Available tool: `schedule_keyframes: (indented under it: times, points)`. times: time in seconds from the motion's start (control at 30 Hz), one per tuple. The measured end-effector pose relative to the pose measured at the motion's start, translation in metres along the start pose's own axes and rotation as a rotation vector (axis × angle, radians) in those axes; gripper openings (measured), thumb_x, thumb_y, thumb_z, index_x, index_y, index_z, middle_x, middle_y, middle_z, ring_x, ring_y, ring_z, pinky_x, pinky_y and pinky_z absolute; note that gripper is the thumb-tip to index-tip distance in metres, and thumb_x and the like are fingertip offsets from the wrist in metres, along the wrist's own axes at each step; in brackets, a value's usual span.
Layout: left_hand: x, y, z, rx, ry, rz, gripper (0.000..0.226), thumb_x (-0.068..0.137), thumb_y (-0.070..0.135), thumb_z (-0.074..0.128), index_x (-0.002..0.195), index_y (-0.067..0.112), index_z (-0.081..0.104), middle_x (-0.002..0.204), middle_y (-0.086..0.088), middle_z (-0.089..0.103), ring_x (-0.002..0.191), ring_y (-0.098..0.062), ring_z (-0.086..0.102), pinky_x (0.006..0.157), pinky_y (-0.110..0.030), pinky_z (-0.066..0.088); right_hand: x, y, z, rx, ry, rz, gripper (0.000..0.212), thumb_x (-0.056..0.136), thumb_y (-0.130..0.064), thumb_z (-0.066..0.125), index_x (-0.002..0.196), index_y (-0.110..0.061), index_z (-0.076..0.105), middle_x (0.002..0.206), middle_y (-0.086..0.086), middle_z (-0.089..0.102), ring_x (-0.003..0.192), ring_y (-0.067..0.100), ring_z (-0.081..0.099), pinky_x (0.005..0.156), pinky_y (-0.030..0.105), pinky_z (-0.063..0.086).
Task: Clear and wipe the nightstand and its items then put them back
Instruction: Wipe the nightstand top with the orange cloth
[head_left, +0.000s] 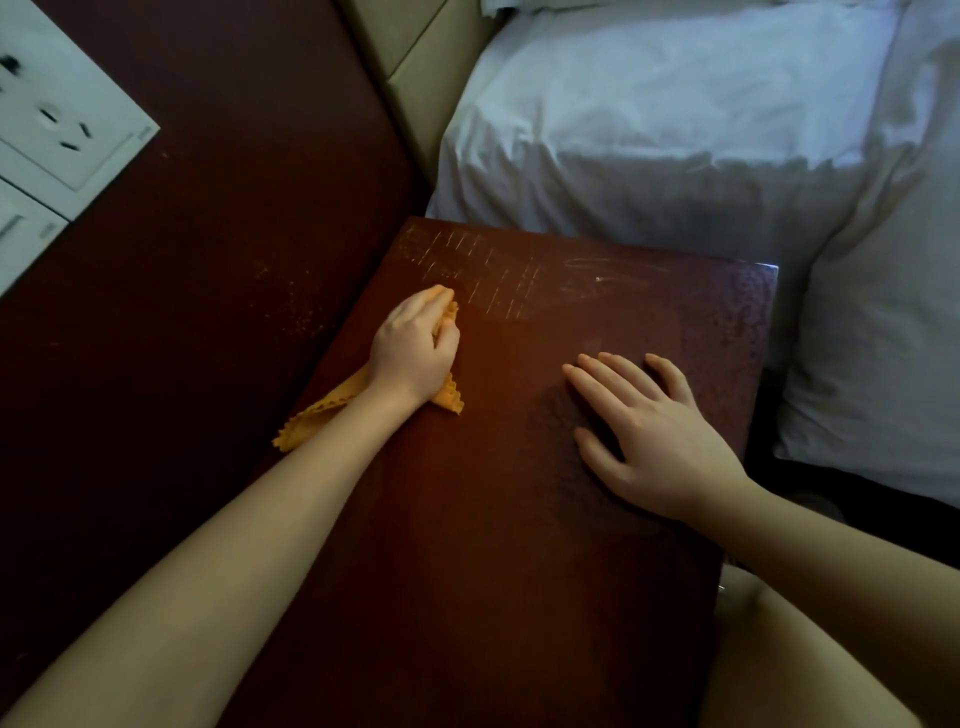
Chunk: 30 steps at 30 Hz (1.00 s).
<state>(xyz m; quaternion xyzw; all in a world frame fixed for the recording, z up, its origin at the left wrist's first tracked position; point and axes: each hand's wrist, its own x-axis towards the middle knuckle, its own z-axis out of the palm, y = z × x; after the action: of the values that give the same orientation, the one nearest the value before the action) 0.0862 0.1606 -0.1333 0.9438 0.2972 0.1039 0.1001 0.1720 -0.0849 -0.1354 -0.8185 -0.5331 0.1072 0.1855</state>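
The dark red-brown nightstand (519, 545) fills the middle of the view, its top bare, with pale scratch marks near its far edge. An orange cloth (317, 418) with a zigzag edge lies on the top near the left edge. My left hand (415, 348) grips it with curled fingers and presses it down; the cloth's tail trails back under my wrist. My right hand (644, 431) rests flat on the right half of the top, fingers straight and spread, holding nothing.
A bed with white sheets (675, 130) and a pillow (883, 338) borders the nightstand's far and right sides. A dark red wall panel (182, 312) stands to the left, with a white socket plate (57, 119) at the upper left. My knee (779, 665) is at the lower right.
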Motion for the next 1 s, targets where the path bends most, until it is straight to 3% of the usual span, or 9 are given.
schedule_keyframes:
  times: [0.17, 0.37, 0.67, 0.83, 1.0]
  points:
    - [0.012, -0.006, -0.002, -0.02, -0.052, 0.07, 0.042, 0.095, 0.022, 0.039, 0.136, 0.018, 0.045, 0.142, -0.002, 0.043, 0.131, -0.018, 0.038, 0.105, -0.033, 0.029, 0.0, 0.0, 0.001, 0.012, 0.012, 0.003, 0.061, 0.089, -0.044, 0.031, 0.145, -0.022, 0.029, 0.149, -0.001, 0.034, 0.14, 0.018, 0.024, 0.113, 0.04, 0.002]
    - [0.017, -0.007, 0.0, 0.032, 0.034, -0.134, 0.043, 0.096, 0.026, 0.037, 0.137, 0.017, 0.043, 0.145, -0.003, 0.04, 0.132, -0.02, 0.037, 0.106, -0.035, 0.03, 0.0, 0.001, 0.001, -0.001, 0.015, 0.004, 0.065, 0.086, -0.049, 0.02, 0.144, -0.021, 0.031, 0.148, -0.001, 0.036, 0.139, 0.018, 0.026, 0.113, 0.041, 0.006]
    - [-0.002, 0.002, 0.002, 0.023, 0.018, 0.037, 0.044, 0.093, 0.022, 0.041, 0.138, 0.019, 0.042, 0.142, -0.002, 0.043, 0.133, -0.016, 0.036, 0.109, -0.034, 0.026, 0.001, 0.0, 0.0, 0.003, -0.001, 0.009, 0.065, 0.087, -0.049, 0.019, 0.146, -0.024, 0.027, 0.15, -0.002, 0.031, 0.141, 0.016, 0.021, 0.114, 0.04, 0.001]
    - [-0.01, 0.004, 0.002, 0.024, 0.15, -0.013, 0.039, 0.091, 0.024, 0.043, 0.125, 0.013, 0.057, 0.13, -0.005, 0.055, 0.123, -0.02, 0.045, 0.101, -0.033, 0.034, 0.0, -0.001, -0.001, 0.005, -0.009, 0.013, 0.062, 0.088, -0.046, 0.027, 0.146, -0.024, 0.026, 0.151, -0.003, 0.03, 0.141, 0.015, 0.02, 0.114, 0.039, 0.0]
    - [0.004, 0.001, 0.005, 0.011, 0.118, -0.097, 0.042, 0.093, 0.024, 0.04, 0.132, 0.012, 0.05, 0.137, -0.006, 0.049, 0.129, -0.02, 0.042, 0.106, -0.034, 0.033, 0.0, 0.0, -0.001, 0.008, -0.008, 0.009, 0.062, 0.088, -0.046, 0.026, 0.146, -0.024, 0.026, 0.151, -0.003, 0.03, 0.141, 0.016, 0.02, 0.114, 0.039, 0.0]
